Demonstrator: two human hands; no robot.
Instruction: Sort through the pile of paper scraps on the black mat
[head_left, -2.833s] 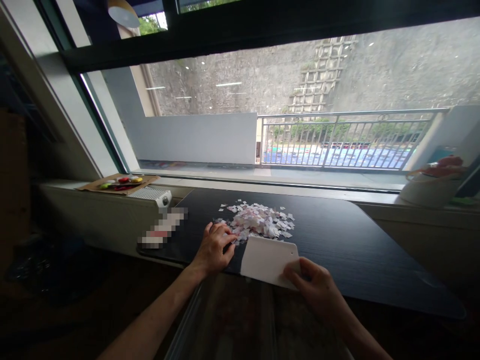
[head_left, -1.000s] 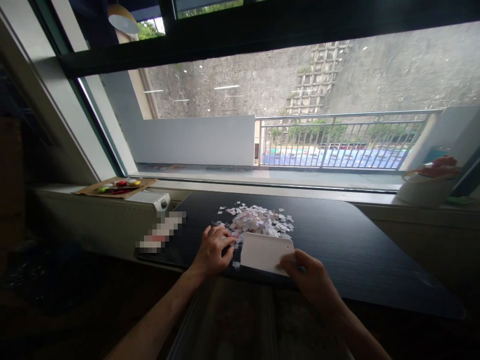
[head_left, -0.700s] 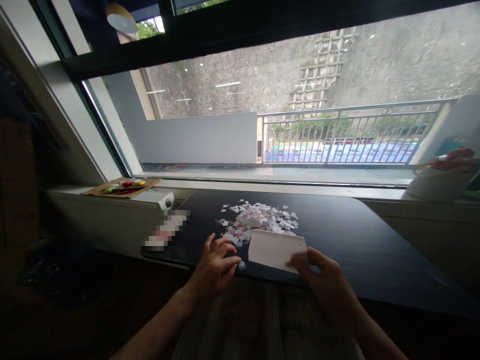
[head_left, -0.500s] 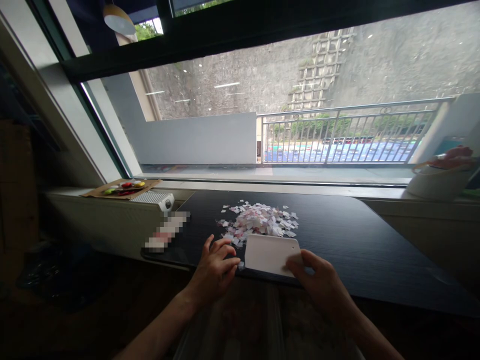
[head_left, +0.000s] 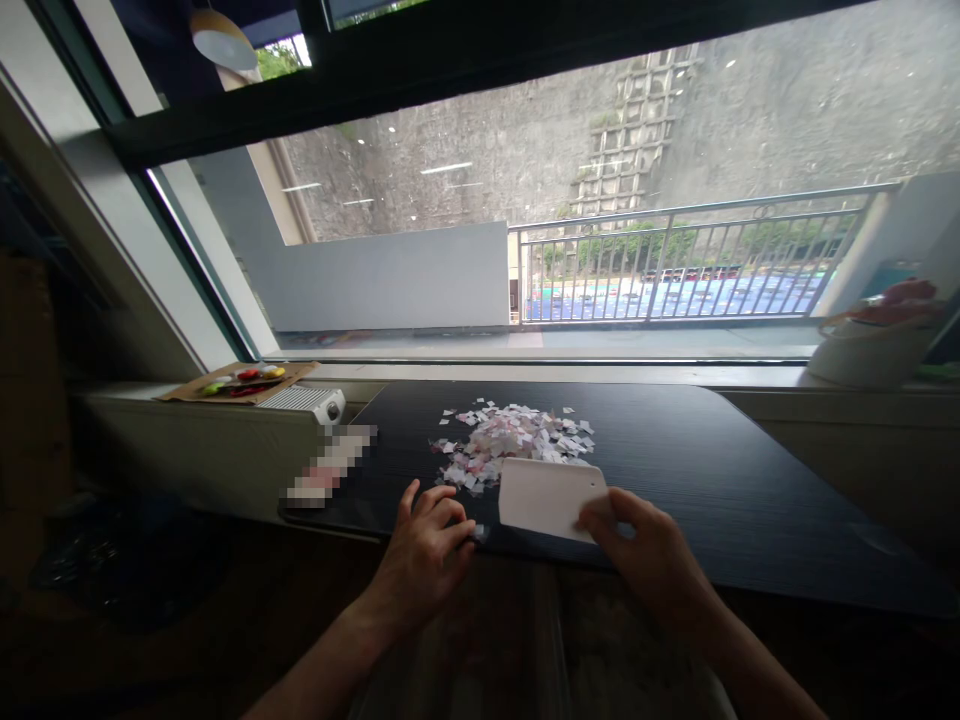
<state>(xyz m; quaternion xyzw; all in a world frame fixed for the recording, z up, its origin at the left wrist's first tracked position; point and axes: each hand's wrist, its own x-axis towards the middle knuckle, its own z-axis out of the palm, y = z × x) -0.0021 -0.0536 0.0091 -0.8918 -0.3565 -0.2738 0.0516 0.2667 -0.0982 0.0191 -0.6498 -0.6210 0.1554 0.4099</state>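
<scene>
A loose heap of small paper pieces (head_left: 517,432), white with some pink, lies on the dark tabletop. My right hand (head_left: 645,535) grips the right end of a flat white scraper (head_left: 551,497), thumb on its near face. The scraper is tilted up in front of the heap, with a small hole in its upper right corner. To the left, my left hand (head_left: 431,540) is held with curved, parted fingers near the table's front edge. At its fingertips lies a small pale scrap (head_left: 480,532); I cannot tell whether they touch it.
A blurred, pixelated item (head_left: 330,467) lies on the table's left end. Behind it stand a white radiator (head_left: 306,400) and a brown board (head_left: 236,382) with colourful pieces. The window sill (head_left: 450,372) runs along the table's back; a white pot (head_left: 862,350) stands at the right.
The scraper has moved slightly up and right with my right hand, away from the left fingers. My left hand stays nearly in place, beside the small scrap.
</scene>
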